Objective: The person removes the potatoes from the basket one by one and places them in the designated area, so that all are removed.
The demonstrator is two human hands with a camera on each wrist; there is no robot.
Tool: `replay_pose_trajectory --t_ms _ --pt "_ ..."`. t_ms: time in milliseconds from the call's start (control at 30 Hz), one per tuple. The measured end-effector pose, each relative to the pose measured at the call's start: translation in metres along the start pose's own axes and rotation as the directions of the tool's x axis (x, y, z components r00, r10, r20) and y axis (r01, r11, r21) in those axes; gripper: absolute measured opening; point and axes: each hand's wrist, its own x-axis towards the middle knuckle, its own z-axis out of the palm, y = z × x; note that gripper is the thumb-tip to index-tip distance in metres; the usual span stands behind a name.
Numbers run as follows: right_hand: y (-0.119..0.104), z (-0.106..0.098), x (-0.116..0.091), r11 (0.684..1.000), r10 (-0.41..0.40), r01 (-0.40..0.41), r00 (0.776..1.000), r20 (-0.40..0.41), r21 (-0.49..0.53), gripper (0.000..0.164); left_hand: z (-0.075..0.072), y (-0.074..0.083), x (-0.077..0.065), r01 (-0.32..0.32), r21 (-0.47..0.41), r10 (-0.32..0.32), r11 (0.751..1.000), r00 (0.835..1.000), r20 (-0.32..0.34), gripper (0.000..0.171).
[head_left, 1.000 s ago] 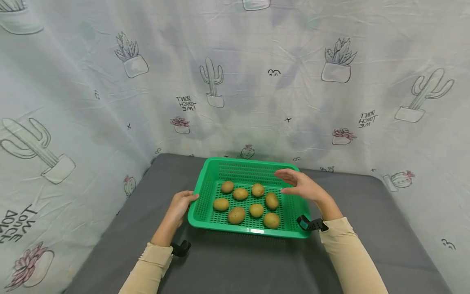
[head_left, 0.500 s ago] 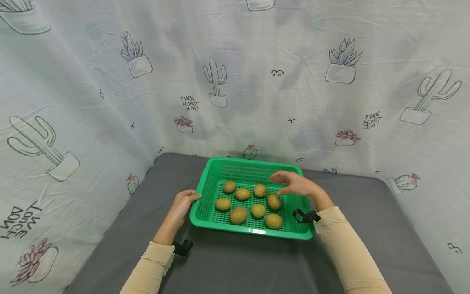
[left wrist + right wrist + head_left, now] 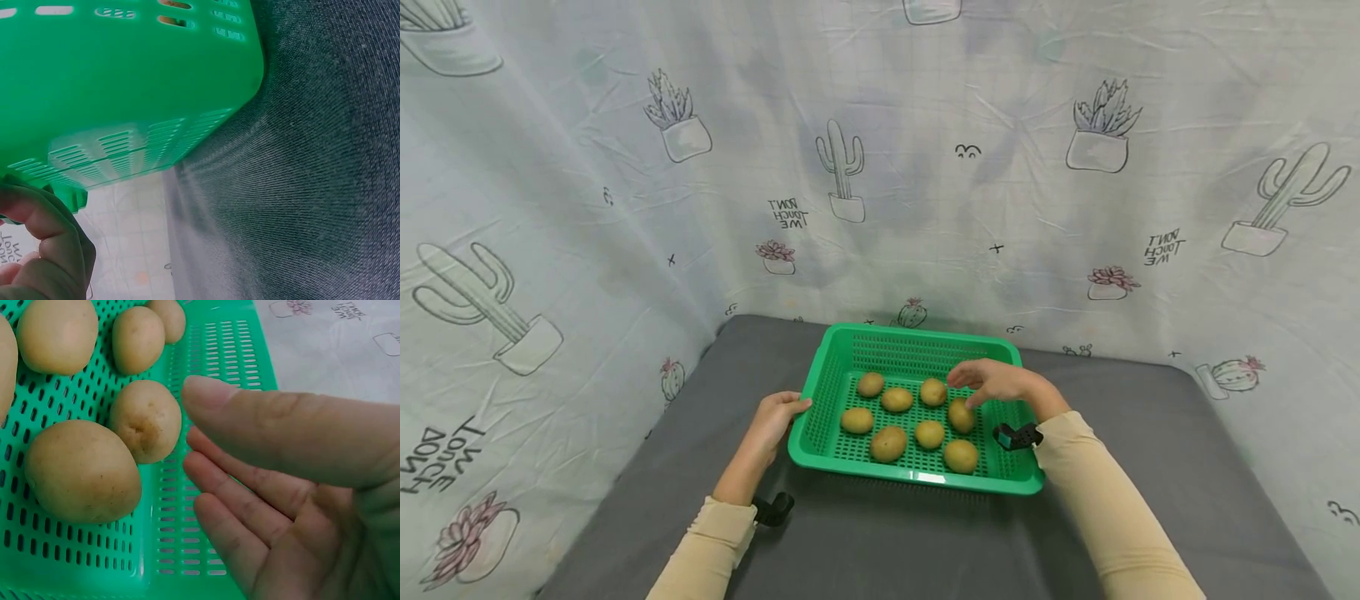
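Observation:
A green perforated plastic basket holds several loose yellow-brown potatoes spread over its floor. My left hand grips the basket's left rim, its curled fingers showing beneath the basket's edge in the left wrist view. Over the basket's right part hovers my right hand, thumb and fingers apart and lightly bent, with nothing between them. Closest to it lie the right-hand potato and the back potato. In the right wrist view, the thumb tip comes near a potato without clearly touching it.
The basket rests on a table with a dark grey cloth. Behind and at the sides hangs a pale curtain printed with cacti. Each wrist carries a black strap camera; the right camera sits over the basket's right side.
My right hand has moved left and slightly down, closer to the right-hand and back potatoes. My left hand keeps its grip on the rim. The potatoes stay in their places.

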Motion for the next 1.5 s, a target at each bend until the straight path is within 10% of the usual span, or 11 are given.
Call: replay_pose_trajectory --t_ms 633,1500 --pt "0.007 -0.005 0.015 0.979 0.164 -0.154 0.984 0.070 -0.136 0.051 0.001 0.001 -0.003 -0.015 -0.028 0.015 0.999 1.000 0.007 0.034" --pt "0.015 0.007 0.028 0.942 0.197 -0.168 0.977 0.075 -0.292 0.056 0.001 0.012 -0.011 0.001 -0.017 -0.001 1.000 1.000 -0.008 0.031"
